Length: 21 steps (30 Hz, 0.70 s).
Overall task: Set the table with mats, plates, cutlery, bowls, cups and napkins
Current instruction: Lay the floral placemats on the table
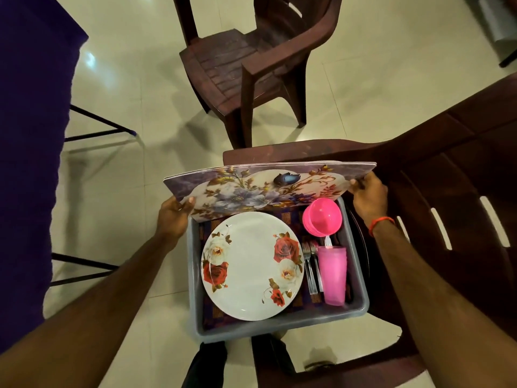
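Mat stack [265, 189] held over far end of grey tub [279, 323], tilted, far edge up; long axis runs left-right. Left grip [173, 217] pinches left end, right grip [369, 197] pinches right end. Purple surface [28, 135] lies leftward, nearer left grip.

Home dining area, brown plastic chairs [237, 65], glossy tiled floor [140, 107], purple-covered table [30, 135]

Grey tub [279, 324] sits on brown chair seat [436, 180], patterned cloth [214, 317] lining tub bottom, plate [251, 266] lying on cloth.
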{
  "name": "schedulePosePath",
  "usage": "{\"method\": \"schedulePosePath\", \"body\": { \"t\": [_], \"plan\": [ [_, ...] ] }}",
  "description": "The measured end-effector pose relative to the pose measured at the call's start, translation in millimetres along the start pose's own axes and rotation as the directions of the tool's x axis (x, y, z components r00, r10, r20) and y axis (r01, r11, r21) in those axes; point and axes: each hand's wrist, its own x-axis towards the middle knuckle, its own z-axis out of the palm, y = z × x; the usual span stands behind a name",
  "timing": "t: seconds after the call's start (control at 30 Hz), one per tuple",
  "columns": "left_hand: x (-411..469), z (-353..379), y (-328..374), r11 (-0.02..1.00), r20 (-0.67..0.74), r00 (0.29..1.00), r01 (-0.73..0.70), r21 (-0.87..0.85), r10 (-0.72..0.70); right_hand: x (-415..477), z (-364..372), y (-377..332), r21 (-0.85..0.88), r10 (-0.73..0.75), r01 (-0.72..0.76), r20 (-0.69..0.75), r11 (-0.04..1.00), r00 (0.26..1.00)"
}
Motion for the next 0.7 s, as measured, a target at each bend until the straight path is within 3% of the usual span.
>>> {"method": "schedulePosePath", "body": {
  "t": [0.27, 0.4, 0.53, 0.7],
  "plan": [
    [-18.2, -31.2, 50.7, 0.997, -0.06, 0.998, -0.025, -0.076, 0.02, -9.1, -25.2, -53.5, 0.091, -0.111, 0.116, -0.06, 0.989, 0.992],
    [-40.6, -74.2, 96.3, 0.992, -0.14, 0.989, -0.065, -0.11, 0.049, -22.6, -41.2, -114.2, 0.046, -0.283, 0.286, -0.056, 0.957, 0.957],
    [-51.7, -100.5, 109.7, 0.971, -0.113, 0.993, 0.01, -0.241, -0.038, -31.3, -37.0, -130.8, 0.029, -0.307, 0.308, -0.026, 0.951, 0.951],
    [-100.5, -157.0, 122.6, 0.866, -0.154, 0.967, 0.102, -0.49, -0.201, -72.8, -33.5, -185.5, 0.132, -0.294, 0.293, -0.013, 0.947, 0.956]
  ]
}}
